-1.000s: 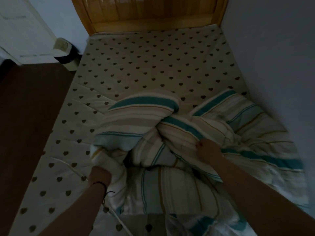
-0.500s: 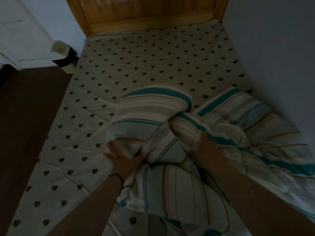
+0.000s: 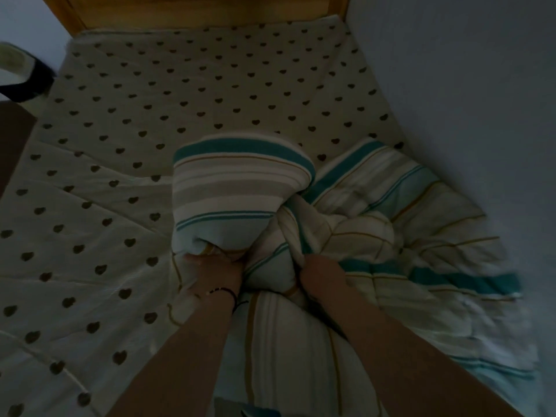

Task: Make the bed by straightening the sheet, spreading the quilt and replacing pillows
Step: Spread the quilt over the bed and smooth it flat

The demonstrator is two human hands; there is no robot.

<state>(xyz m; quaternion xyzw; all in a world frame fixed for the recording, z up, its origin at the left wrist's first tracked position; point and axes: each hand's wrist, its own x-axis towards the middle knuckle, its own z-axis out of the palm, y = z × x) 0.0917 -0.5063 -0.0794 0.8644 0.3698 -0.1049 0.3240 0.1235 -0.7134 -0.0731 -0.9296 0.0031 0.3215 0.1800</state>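
Dim room, both hands clutching bunched quilt, fingertips buried in folds

We see a cream sheet with dark hearts; at 4 o'clock, our white quilt striped teal, beige and ochre; at 12 o'clock, an orange-brown wooden headboard.

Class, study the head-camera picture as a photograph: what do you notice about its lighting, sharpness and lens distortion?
Head view: dim and underexposed throughout, with no glare or hard shadows. The striped quilt smears into motion blur at its lower right edge, while the heart-print sheet stays fairly crisp. The wide-angle lens bows the bed's edges outward. Both hands, left and right, read dark but legible.
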